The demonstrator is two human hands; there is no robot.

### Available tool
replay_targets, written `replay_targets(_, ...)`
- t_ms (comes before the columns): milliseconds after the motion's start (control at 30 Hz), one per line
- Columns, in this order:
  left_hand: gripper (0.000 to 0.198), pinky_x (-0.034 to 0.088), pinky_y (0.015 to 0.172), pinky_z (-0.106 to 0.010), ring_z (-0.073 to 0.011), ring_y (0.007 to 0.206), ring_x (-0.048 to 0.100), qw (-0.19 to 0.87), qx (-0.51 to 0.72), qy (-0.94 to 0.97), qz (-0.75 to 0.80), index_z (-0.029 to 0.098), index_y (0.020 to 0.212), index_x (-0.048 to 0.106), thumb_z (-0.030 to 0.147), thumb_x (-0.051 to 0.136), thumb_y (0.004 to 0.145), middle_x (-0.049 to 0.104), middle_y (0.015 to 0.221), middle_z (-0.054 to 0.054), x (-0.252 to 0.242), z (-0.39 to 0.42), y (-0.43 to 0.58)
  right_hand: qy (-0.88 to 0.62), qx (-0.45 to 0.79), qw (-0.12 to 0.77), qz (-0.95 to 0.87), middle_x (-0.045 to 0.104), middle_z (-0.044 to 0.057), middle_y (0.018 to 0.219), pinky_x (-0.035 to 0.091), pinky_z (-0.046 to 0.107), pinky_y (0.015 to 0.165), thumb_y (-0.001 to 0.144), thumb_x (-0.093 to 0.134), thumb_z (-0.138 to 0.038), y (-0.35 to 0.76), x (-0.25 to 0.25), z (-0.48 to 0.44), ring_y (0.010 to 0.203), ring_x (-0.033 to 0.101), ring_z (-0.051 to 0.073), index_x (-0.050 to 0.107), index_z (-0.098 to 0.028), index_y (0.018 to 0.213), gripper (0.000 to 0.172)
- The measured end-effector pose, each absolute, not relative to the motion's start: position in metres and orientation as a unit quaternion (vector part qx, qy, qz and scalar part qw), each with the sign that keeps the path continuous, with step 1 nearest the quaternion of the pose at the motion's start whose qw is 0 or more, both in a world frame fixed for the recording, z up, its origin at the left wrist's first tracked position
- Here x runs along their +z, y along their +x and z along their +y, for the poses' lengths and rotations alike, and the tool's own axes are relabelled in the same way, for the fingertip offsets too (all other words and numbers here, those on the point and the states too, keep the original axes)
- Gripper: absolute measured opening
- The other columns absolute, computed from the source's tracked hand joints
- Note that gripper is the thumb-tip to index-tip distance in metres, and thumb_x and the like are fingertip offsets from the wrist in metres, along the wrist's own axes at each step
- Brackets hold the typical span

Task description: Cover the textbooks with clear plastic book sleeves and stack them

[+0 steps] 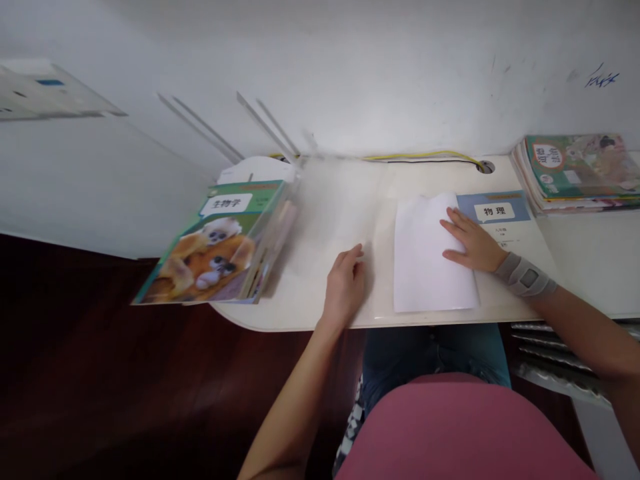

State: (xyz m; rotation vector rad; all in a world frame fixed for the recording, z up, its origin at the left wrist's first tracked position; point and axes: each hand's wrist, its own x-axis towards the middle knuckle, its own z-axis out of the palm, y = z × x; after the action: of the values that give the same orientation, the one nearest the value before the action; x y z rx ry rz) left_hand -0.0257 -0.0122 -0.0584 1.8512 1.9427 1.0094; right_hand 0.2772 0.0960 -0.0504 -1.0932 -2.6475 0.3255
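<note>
A textbook with a blue band and the characters 物理 (515,233) lies on the white desk in front of me. White paper (433,267) covers its left part. My right hand (465,240) lies flat across the paper's right side and the cover, fingers spread, a grey band around the wrist. What looks like a clear plastic sheet (384,267) shows along the paper's left side. Left of that, my left hand (345,283) rests on the desk with its fingers curled in; I see nothing in it.
At the left, a biology textbook (210,250) tops a pile that overhangs the desk edge, with a white router (255,170) behind it. More books (583,170) are stacked at the right. A yellow cable (425,155) runs along the wall to a desk hole (486,167).
</note>
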Motion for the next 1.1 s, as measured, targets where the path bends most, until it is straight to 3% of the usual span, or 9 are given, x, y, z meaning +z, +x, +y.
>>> replay_targets(233, 0.036, 0.052, 0.083, -0.036, -0.0162, 0.088, 0.062, 0.146, 0.362, 0.624, 0.677, 0.015, 0.120, 0.058, 0.017, 0.046, 0.086, 0.065, 0.108, -0.011, -0.058, -0.015, -0.026, -0.333, 0.155, 0.134, -0.920, 0.025, 0.016, 0.155, 0.024, 0.051, 0.115, 0.088, 0.043, -0.060, 0.284, -0.048, 0.097, 0.144, 0.018, 0.028, 0.035, -0.013, 0.144, 0.073)
replay_targets(600, 0.037, 0.051, 0.085, -0.039, -0.0179, 0.092, 0.062, 0.146, 0.356, 0.632, 0.672, 0.015, 0.122, 0.057, 0.020, 0.044, 0.088, 0.065, 0.109, -0.012, -0.062, -0.016, -0.026, -0.458, 0.078, 0.120, -0.878, 0.022, 0.026, 0.153, 0.022, 0.055, 0.113, 0.086, 0.037, -0.068, 0.259, -0.054, 0.113, 0.142, 0.020, 0.036, 0.028, -0.003, 0.145, 0.088)
replay_targets(800, 0.042, 0.051, 0.078, -0.034, -0.0130, 0.073, 0.059, 0.206, 0.358, 0.586, 0.697, 0.015, 0.124, 0.056, 0.029, 0.049, 0.085, 0.067, 0.100, -0.009, -0.057, -0.014, -0.029, -0.474, 0.052, 0.130, -0.869, 0.026, 0.029, 0.150, 0.024, 0.054, 0.112, 0.089, 0.030, -0.066, 0.251, -0.056, 0.108, 0.141, 0.024, 0.036, 0.030, 0.001, 0.143, 0.086)
replay_targets(967, 0.046, 0.049, 0.074, -0.031, -0.0125, 0.066, 0.057, 0.213, 0.339, 0.586, 0.704, 0.016, 0.127, 0.056, 0.032, 0.051, 0.084, 0.064, 0.078, -0.001, -0.049, -0.012, -0.026, -0.463, 0.056, 0.147, -0.872, 0.027, 0.028, 0.150, 0.024, 0.058, 0.111, 0.089, 0.030, -0.066, 0.251, -0.056, 0.056, 0.143, 0.017, 0.037, 0.031, -0.001, 0.143, 0.085)
replay_targets(1100, 0.040, 0.049, 0.068, -0.029, -0.0122, 0.063, 0.057, 0.241, 0.363, 0.559, 0.706, 0.016, 0.117, 0.062, 0.031, 0.049, 0.083, 0.065, 0.078, -0.002, -0.045, -0.014, -0.021, -0.438, 0.049, 0.149, -0.885, 0.026, 0.030, 0.150, 0.026, 0.057, 0.112, 0.081, 0.038, -0.074, 0.252, -0.058, -0.013, 0.143, 0.015, 0.038, 0.032, 0.000, 0.143, 0.096)
